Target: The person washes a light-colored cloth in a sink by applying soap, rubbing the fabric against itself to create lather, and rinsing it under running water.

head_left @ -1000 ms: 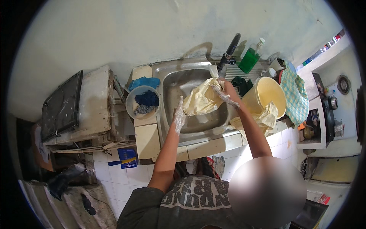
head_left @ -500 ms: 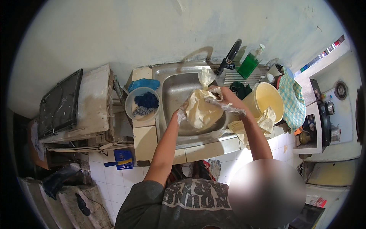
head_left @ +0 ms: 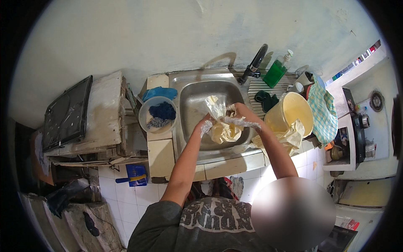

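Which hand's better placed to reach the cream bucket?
Probably the right hand: it's nearer the bucket, which stands on its side of the sink. The left hand is farther across. Both are at the crumpled plastic.

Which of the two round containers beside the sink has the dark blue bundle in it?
The whitish translucent tub left of the sink: the dark blue bundle sits inside it. The yellow bucket on the right shows none.

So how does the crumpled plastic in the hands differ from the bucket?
The crumpled plastic is creased; the bucket is smooth. The plastic is between left hand and right hand, over the sink; the bucket sits to its right, unheld. Both look pale yellow.
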The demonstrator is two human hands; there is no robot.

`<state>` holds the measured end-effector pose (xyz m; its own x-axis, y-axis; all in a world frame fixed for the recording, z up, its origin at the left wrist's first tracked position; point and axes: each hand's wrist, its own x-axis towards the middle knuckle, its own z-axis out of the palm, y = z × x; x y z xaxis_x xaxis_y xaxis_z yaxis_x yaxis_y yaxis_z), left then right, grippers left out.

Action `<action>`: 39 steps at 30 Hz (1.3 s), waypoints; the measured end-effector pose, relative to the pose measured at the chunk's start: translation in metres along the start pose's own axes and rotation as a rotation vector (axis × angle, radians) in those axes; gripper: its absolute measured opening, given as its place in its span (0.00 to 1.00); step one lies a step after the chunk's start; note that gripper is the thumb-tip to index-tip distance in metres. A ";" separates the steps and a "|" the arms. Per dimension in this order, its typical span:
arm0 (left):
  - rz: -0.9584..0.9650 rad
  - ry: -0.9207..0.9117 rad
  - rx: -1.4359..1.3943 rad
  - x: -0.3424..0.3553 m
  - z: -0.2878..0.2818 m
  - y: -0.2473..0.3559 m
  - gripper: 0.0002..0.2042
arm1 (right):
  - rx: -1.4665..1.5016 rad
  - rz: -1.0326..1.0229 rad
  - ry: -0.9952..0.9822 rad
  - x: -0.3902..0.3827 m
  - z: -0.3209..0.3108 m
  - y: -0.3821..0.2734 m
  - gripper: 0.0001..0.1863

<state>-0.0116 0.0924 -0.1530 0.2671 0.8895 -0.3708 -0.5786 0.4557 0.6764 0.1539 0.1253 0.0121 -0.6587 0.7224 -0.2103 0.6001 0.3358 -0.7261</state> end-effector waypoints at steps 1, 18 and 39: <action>-0.018 -0.020 0.009 -0.004 0.007 0.002 0.23 | -0.031 -0.013 0.021 -0.002 0.000 0.001 0.23; -0.114 -0.151 -0.322 -0.002 0.014 -0.020 0.28 | -0.112 -0.249 0.364 -0.009 0.000 -0.044 0.18; 0.303 -0.309 -0.571 0.029 0.003 -0.049 0.23 | -0.223 -0.126 0.617 0.022 0.084 -0.011 0.10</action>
<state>0.0274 0.0962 -0.1953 0.1878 0.9816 0.0350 -0.9523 0.1732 0.2513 0.0946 0.0872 -0.0391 -0.3893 0.8608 0.3278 0.6589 0.5090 -0.5539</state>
